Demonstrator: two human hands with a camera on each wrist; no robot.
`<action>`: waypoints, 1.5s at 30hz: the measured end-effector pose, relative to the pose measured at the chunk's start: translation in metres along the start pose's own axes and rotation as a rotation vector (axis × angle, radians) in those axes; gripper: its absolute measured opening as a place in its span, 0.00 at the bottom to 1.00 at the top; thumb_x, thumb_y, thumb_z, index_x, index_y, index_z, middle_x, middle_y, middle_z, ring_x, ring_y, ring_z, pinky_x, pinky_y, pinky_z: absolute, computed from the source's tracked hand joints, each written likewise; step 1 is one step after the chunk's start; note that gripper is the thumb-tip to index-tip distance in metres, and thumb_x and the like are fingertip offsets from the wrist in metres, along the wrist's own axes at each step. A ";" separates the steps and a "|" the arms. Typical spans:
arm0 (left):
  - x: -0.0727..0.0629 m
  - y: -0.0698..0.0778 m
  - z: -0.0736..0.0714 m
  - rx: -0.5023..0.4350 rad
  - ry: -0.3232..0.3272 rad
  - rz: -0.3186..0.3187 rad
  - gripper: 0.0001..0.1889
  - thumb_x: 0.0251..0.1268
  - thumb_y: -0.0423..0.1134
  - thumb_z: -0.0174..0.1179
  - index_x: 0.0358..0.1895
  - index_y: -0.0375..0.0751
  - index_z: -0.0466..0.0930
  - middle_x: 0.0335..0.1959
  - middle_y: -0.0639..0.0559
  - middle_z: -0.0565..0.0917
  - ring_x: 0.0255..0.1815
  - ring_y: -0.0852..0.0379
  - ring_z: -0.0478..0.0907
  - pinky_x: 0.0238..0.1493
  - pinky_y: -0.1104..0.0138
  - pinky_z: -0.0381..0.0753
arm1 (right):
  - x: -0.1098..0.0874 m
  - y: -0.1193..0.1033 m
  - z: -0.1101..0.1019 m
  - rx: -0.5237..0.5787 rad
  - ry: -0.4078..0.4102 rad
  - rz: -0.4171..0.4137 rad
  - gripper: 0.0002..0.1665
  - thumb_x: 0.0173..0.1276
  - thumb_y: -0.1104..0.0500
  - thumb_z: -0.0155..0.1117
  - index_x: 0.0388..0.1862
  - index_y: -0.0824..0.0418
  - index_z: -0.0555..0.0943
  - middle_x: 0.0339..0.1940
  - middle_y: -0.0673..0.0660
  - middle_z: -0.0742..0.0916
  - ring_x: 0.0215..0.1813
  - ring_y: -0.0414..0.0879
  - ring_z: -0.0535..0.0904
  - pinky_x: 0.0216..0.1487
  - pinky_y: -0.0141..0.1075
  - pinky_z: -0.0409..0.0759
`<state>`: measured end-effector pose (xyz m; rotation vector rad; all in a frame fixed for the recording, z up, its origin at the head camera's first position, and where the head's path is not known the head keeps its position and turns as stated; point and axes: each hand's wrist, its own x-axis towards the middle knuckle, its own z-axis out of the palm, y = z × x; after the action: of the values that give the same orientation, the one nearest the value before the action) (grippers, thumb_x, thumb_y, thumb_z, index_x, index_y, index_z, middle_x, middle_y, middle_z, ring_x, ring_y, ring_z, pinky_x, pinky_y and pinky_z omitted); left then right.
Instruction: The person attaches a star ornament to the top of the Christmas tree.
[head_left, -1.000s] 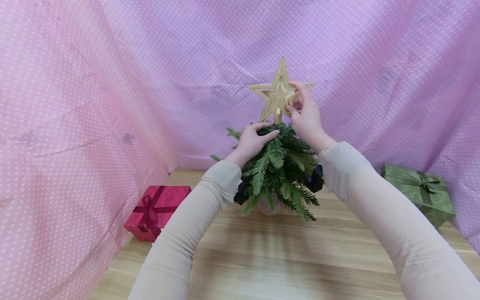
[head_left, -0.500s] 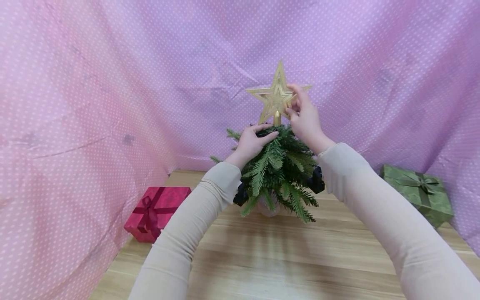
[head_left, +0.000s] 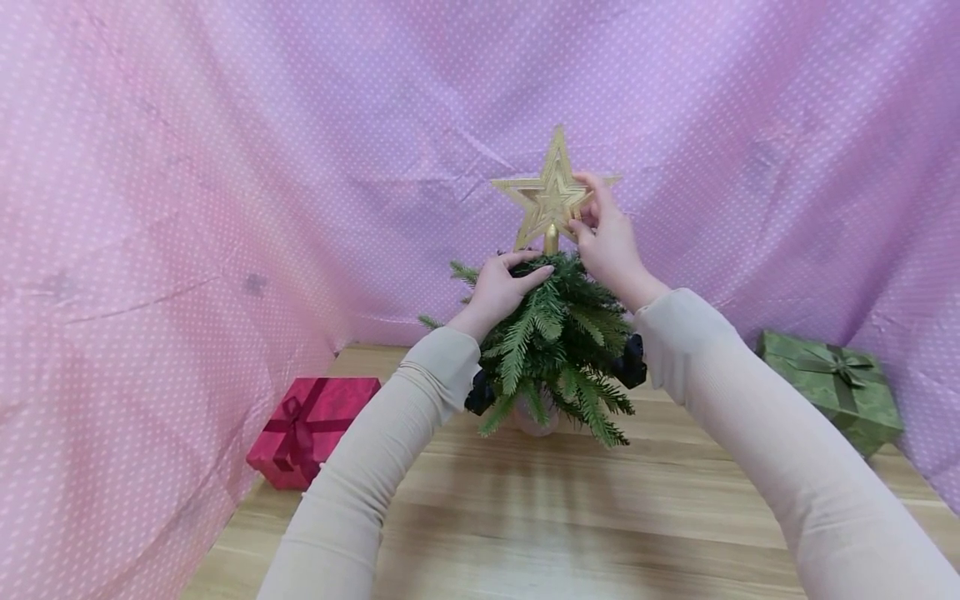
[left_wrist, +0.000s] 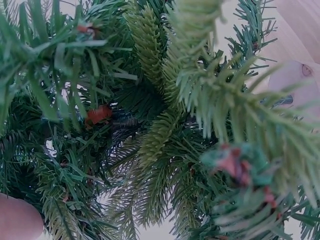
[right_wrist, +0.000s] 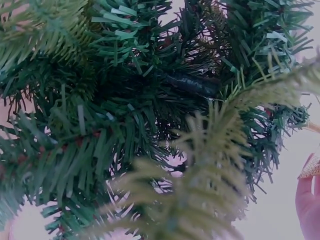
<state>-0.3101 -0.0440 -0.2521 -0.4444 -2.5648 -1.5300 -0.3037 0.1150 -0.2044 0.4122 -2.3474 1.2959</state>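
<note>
A small green Christmas tree (head_left: 540, 333) stands upright in the middle of the head view. A gold star tree topper (head_left: 552, 200) sits at its tip, the lower end of its gold socket (head_left: 551, 240) hidden among needles. My right hand (head_left: 611, 246) pinches the star's right side between thumb and fingers; in the right wrist view part of that hand (right_wrist: 308, 207) shows at the edge, by the star's gold corner. My left hand (head_left: 497, 293) holds the uppermost branches just below the socket, thumb in front. Only a fingertip (left_wrist: 19, 219) shows in the left wrist view, beside the needles.
A red gift box (head_left: 322, 408) with a dark ribbon lies left on the wooden table (head_left: 525, 525). At the right is a green gift box (head_left: 832, 387) with a bow. A pink dotted cloth (head_left: 420, 108) hangs behind and at the sides.
The star and my right hand have come down slightly and a little to the left, toward the tree's top. My left hand keeps its place on the branches.
</note>
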 end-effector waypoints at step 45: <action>-0.002 0.001 -0.005 0.062 -0.033 0.036 0.24 0.65 0.51 0.59 0.63 0.50 0.75 0.67 0.52 0.71 0.71 0.53 0.62 0.70 0.57 0.63 | -0.027 0.014 -0.016 0.126 -0.024 -0.051 0.43 0.67 0.58 0.62 0.75 0.44 0.54 0.64 0.66 0.66 0.63 0.61 0.67 0.67 0.53 0.66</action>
<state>-0.3079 -0.0484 -0.2493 -0.5103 -2.6056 -1.4395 -0.2829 0.1375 -0.2203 0.5257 -2.2675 1.4265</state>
